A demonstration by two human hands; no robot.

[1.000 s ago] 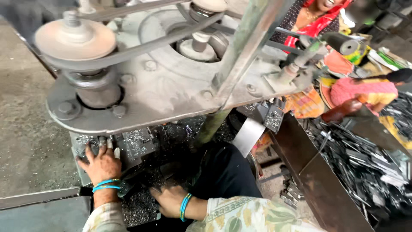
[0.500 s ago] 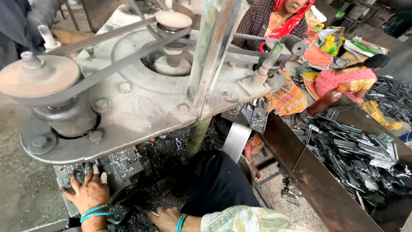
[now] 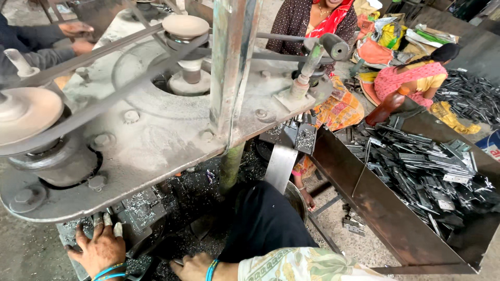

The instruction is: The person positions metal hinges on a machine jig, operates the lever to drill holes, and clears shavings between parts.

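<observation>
Grease and metal swarf cover the machine base [image 3: 138, 211] at lower left, where the left hand [image 3: 99, 250] rests, palm down, under the edge of the big grey steel plate [image 3: 156, 130]. Its fingers [image 3: 107, 221] are spread apart and lie flat on the base, gripping nothing that can be seen; the pose looks like a brace to steady the body close to the work. Above it a flat belt [image 3: 99, 112] runs from the worn pulley [image 3: 26, 112] at far left across to the pulley [image 3: 185, 26] at top centre, so the hand stays low, clear of the moving parts. The right hand [image 3: 192, 266] sits further right, at the bottom edge beside a dark trouser knee [image 3: 260, 224], knuckles up on the chip-strewn base; its fingers are curled in, but whether they close on anything I cannot tell. A steel post [image 3: 232, 67] rises through the plate. To the right, a rusty bin [image 3: 364, 208] holds a heap of flat metal strips [image 3: 432, 166], placed within reach of two seated co-workers beyond.
</observation>
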